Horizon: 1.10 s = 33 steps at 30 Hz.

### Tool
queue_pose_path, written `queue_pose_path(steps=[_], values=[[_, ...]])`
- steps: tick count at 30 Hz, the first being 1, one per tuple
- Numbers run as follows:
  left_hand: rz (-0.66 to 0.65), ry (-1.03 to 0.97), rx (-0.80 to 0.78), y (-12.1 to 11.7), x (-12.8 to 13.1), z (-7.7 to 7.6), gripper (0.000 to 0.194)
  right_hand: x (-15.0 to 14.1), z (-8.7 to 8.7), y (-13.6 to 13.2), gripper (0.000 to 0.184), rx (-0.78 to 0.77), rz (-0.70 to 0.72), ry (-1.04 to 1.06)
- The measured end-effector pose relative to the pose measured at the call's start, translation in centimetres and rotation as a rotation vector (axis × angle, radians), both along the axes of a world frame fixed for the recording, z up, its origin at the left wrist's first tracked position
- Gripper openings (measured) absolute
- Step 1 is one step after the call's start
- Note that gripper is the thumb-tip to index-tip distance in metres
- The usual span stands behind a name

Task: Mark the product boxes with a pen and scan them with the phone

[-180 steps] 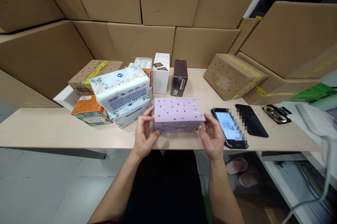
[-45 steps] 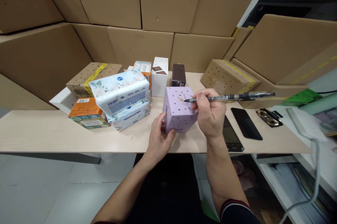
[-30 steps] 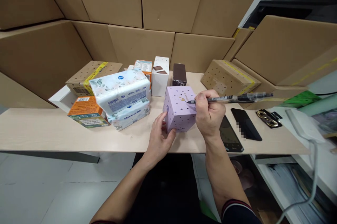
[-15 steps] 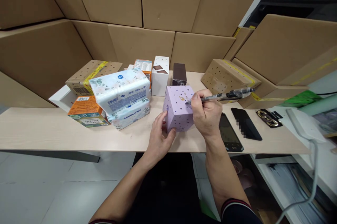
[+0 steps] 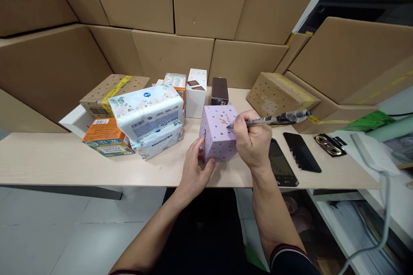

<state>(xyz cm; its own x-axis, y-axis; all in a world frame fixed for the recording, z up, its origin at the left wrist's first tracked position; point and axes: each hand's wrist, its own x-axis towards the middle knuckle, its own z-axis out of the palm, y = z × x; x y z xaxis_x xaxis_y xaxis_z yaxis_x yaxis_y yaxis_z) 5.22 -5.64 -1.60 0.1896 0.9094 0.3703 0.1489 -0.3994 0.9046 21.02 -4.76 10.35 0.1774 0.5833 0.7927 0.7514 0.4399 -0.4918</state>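
A lilac box (image 5: 219, 126) with small dark spots and a gold mark on top stands upright near the table's front edge. My left hand (image 5: 197, 167) steadies it, fingers on its left side and thumb at its lower front. In my right hand (image 5: 253, 141) is a clear-barrelled pen (image 5: 274, 118), its tip at the box's top face beside the gold mark. The right hand's lower side lies against the box's right edge. Behind the box stand a dark brown box (image 5: 220, 91) and a white box (image 5: 196, 94).
Two stacked tissue packs (image 5: 148, 113) and an orange-green box (image 5: 108, 137) sit left. Spotted cartons (image 5: 280, 94) stand against the cardboard walls (image 5: 174, 55). To the right lie a black handheld device (image 5: 284, 165), a dark phone-like slab (image 5: 302, 152) and gold-handled scissors (image 5: 329, 145).
Almost nothing differs. The pen and my right hand have shifted very slightly, with the tip still at the top of the lilac box.
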Motion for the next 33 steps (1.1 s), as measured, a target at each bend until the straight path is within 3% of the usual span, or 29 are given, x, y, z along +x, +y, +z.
queue_pose_path(steps=[4,9,12,15,20,22,29,33], values=[[-0.004,0.004,-0.008,0.1,-0.1,-0.1,0.063,0.0,-0.5,0.1,0.025,0.014,0.023,0.090],[0.004,0.025,-0.045,0.0,-0.2,0.3,0.064,0.4,-1.7,0.4,0.026,0.177,-0.009,0.440],[0.008,0.039,-0.047,0.0,-0.2,0.3,0.064,2.1,-3.2,0.3,0.026,0.133,-0.076,0.502],[0.016,0.045,-0.041,0.0,-0.2,0.3,0.064,4.6,-5.1,-0.2,0.026,-0.071,-0.153,0.348],[0.022,0.055,-0.038,0.0,-0.1,0.2,0.061,6.2,-7.0,-1.3,0.040,-0.624,-0.146,-0.325],[0.028,0.060,-0.055,0.0,0.0,0.1,0.061,5.8,-7.3,-1.4,0.042,-0.787,-0.174,-0.483],[0.013,0.068,-0.051,0.0,0.0,0.1,0.060,5.1,-8.0,-0.2,0.043,-0.865,-0.193,-0.544],[0.024,0.066,-0.049,0.0,0.0,0.1,0.058,4.9,-7.8,-1.5,0.041,-0.846,-0.185,-0.539]])
